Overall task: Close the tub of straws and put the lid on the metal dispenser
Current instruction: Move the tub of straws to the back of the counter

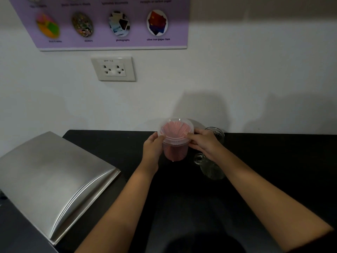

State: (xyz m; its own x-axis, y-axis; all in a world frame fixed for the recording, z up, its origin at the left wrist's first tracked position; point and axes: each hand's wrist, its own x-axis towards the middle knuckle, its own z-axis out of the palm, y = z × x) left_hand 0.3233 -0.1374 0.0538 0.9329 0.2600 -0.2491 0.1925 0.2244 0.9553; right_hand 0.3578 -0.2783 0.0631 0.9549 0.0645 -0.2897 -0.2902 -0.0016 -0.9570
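Observation:
A clear plastic tub full of pink straws stands on the black counter near the wall. Its clear round lid sits on the rim, tilted up towards the back. My left hand grips the tub's left side with the thumb on the lid edge. My right hand holds the right side, thumb pressing on the lid. A brushed metal dispenser with a curved, sloping top lies at the left of the counter.
Two clear glass jars stand right of the tub: one behind my right hand, one under my right wrist. A wall socket and a purple poster hang on the white wall behind.

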